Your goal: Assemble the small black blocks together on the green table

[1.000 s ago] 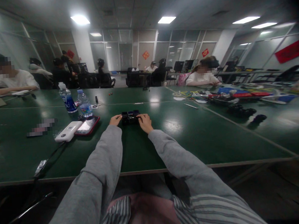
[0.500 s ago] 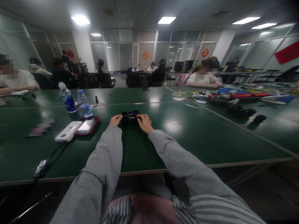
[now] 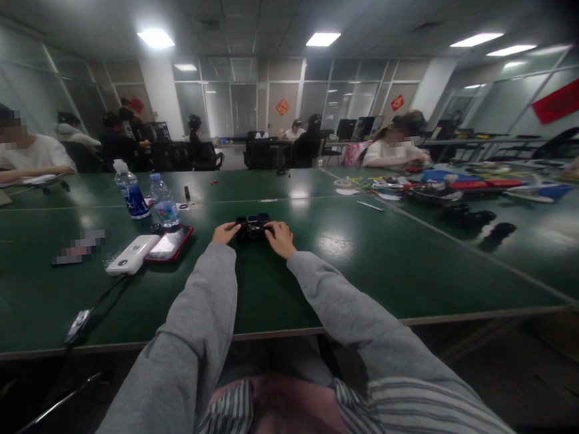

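A small black boxy device (image 3: 253, 228) with a lighter patch in its middle rests on the green table (image 3: 270, 292) in front of me. Its exact kind is too small to tell. My left hand (image 3: 226, 234) grips its left end, thumb and fingers closed at the edge. On the opposite end, my right hand (image 3: 281, 238) has its fingers curled round the device's right side. Both arms reach forward in grey sleeves. Left of my left hand lie a red-edged phone (image 3: 171, 244) and a white power bank (image 3: 133, 255).
Two plastic bottles, one dark blue (image 3: 131, 190) and one clear (image 3: 164, 201), stand behind the phone. A cable (image 3: 98, 304) runs to the table's front edge. Rightward lie a pen (image 3: 369, 206), black parts (image 3: 470, 217) and a colourful clutter of pieces (image 3: 482, 185). Other people sit around.
My hands and the device have hardly moved. The person at the far left and the person across on the right have shifted their heads and arms slightly.
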Demonstrator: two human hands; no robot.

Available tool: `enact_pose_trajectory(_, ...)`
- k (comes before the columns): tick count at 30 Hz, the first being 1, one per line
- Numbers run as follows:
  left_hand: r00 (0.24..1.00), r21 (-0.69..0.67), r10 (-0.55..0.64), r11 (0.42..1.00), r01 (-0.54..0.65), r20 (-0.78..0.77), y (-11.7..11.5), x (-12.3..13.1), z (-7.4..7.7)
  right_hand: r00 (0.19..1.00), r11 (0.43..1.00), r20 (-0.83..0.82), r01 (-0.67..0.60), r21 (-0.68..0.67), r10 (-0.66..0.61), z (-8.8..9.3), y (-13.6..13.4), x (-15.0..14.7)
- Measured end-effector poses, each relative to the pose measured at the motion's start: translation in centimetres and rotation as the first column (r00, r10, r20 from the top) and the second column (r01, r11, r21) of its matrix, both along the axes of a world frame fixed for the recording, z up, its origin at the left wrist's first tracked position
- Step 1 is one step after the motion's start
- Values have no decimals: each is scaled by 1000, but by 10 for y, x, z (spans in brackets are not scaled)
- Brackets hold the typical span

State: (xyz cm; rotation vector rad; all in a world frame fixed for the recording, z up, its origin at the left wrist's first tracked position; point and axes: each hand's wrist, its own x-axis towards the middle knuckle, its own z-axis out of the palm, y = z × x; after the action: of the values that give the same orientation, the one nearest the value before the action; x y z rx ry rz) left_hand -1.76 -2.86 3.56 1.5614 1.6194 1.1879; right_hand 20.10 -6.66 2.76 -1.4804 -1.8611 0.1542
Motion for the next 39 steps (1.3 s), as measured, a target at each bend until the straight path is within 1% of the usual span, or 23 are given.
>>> enact_pose_trajectory(5,1000,19,-2,1000,2,0,4,-2,-4,1000,1000,11,2,-3,-2,-1,1,1)
enact_pose_trajectory(10,1000,9,0,1000,0,-2,6,-2,-5,998,996,-11,-57,68,58,-1,2,2)
enact_pose_trajectory(15,1000,15,5,1000,-5,17,5,-1,-3,999,999,40,-37,29,36,-3,5,1)
enact_pose_trajectory(20,999,11,7,1000,-8,34,1,0,0,996,998,68,-58,16,57,-5,7,1)
enact_pose_trajectory(26,999,-9,-8,1000,9,40,3,-1,-2,993,997,93,-70,46,65,-8,10,1)
enact_pose_trajectory(31,1000,12,-4,1000,4,19,7,-2,-6,994,996,98,-60,65,53,-8,9,1)
enact_pose_trajectory(39,999,9,4,1000,-5,49,5,-1,-4,992,997,112,-57,59,50,-9,10,1)
